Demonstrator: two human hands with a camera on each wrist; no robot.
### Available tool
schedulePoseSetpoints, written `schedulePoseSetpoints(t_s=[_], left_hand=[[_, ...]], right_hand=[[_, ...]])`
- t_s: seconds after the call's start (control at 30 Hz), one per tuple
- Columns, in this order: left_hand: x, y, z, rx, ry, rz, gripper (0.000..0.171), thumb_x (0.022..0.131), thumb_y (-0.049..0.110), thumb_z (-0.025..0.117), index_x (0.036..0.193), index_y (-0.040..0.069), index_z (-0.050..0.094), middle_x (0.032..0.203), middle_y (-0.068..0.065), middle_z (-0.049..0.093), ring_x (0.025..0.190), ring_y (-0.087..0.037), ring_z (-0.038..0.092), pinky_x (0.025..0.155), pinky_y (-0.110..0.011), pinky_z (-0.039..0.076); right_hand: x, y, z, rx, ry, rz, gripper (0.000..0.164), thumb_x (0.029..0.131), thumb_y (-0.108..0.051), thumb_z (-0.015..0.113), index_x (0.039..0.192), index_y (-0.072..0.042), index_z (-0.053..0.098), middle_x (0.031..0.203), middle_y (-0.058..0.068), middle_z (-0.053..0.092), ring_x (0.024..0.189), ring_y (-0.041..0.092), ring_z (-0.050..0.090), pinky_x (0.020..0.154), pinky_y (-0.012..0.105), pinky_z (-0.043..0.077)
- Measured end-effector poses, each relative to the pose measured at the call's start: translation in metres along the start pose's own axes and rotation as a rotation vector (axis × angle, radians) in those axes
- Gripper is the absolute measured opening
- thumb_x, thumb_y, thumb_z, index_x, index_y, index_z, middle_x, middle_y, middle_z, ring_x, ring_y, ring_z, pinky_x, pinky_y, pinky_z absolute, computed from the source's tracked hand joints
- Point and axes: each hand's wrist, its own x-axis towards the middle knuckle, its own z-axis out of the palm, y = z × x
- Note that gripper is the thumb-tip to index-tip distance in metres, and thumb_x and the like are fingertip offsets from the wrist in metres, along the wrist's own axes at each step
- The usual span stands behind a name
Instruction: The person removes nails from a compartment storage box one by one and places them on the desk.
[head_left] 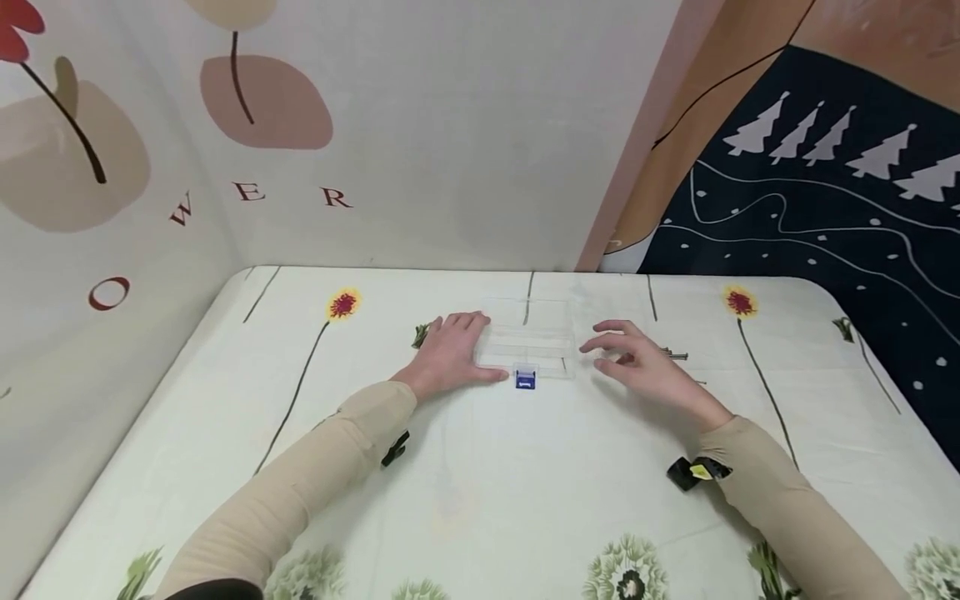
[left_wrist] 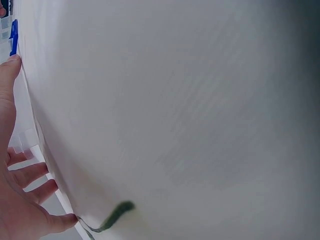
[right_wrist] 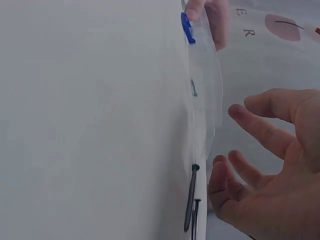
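Observation:
A clear plastic divided box (head_left: 525, 340) with a blue latch (head_left: 526, 380) lies on the table. My left hand (head_left: 453, 354) rests at its left side, fingers spread and thumb stretched along the front edge towards the latch. In the left wrist view the thumb tip (left_wrist: 14, 61) sits right by the blue latch. Inside the box, the right wrist view shows one small screw (right_wrist: 193, 87). My right hand (head_left: 637, 358) hovers just right of the box, fingers loosely bent and holding nothing. Beneath it, long dark nails (right_wrist: 191, 197) lie on the table.
A flower-printed cloth covers the table (head_left: 495, 475). At the back, a white printed curtain (head_left: 450, 167) hangs along the table edge. A dark blue cloth with white trees (head_left: 810, 200) hangs at the right.

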Motion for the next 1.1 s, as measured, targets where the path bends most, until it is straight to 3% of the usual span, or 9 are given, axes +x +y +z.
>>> schedulePoseSetpoints(t_s=[0.07, 0.33, 0.6, 0.73, 1.1], left_hand=[[0.001, 0.000, 0.000, 0.001, -0.001, 0.000, 0.097, 0.076, 0.066, 0.067, 0.145, 0.005, 0.038, 0.149, -0.014, 0.039, 0.135, -0.034, 0.033, 0.110, -0.059, 0.021], [0.001, -0.001, 0.001, 0.009, -0.011, -0.003, 0.096, 0.077, 0.067, 0.067, 0.146, 0.005, 0.038, 0.149, -0.014, 0.038, 0.135, -0.034, 0.033, 0.110, -0.058, 0.021], [0.001, -0.001, 0.001, 0.004, -0.006, -0.001, 0.096, 0.077, 0.067, 0.067, 0.145, 0.005, 0.039, 0.149, -0.014, 0.038, 0.135, -0.034, 0.033, 0.110, -0.058, 0.021], [0.002, 0.000, 0.001, 0.003, -0.012, -0.002, 0.096, 0.077, 0.067, 0.066, 0.146, 0.006, 0.038, 0.150, -0.013, 0.037, 0.136, -0.034, 0.032, 0.110, -0.058, 0.021], [0.002, -0.001, 0.001, 0.006, -0.003, 0.002, 0.095, 0.077, 0.066, 0.067, 0.145, 0.006, 0.039, 0.149, -0.014, 0.038, 0.135, -0.034, 0.034, 0.110, -0.058, 0.022]], right_hand=[[0.002, -0.002, 0.004, -0.014, -0.001, -0.021, 0.023, 0.096, -0.008, 0.059, 0.116, -0.005, 0.068, 0.142, 0.018, 0.036, 0.104, 0.031, 0.057, 0.086, 0.045, 0.047], [0.009, -0.011, 0.017, -0.108, -0.012, -0.091, 0.024, 0.093, -0.006, 0.061, 0.114, -0.001, 0.069, 0.142, 0.023, 0.034, 0.113, 0.037, 0.052, 0.082, 0.044, 0.048], [0.014, -0.021, 0.024, -0.326, 0.001, -0.105, 0.023, 0.087, -0.009, 0.065, 0.108, -0.001, 0.072, 0.141, 0.024, 0.038, 0.125, 0.043, 0.038, 0.099, 0.054, 0.036], [0.015, -0.022, 0.025, -0.312, -0.013, -0.078, 0.024, 0.087, -0.012, 0.066, 0.109, -0.003, 0.072, 0.142, 0.024, 0.038, 0.125, 0.044, 0.036, 0.099, 0.056, 0.034], [0.016, -0.015, 0.027, -0.218, -0.074, -0.109, 0.021, 0.086, -0.010, 0.068, 0.107, -0.013, 0.069, 0.143, 0.024, 0.028, 0.122, 0.043, 0.040, 0.091, 0.053, 0.042]])
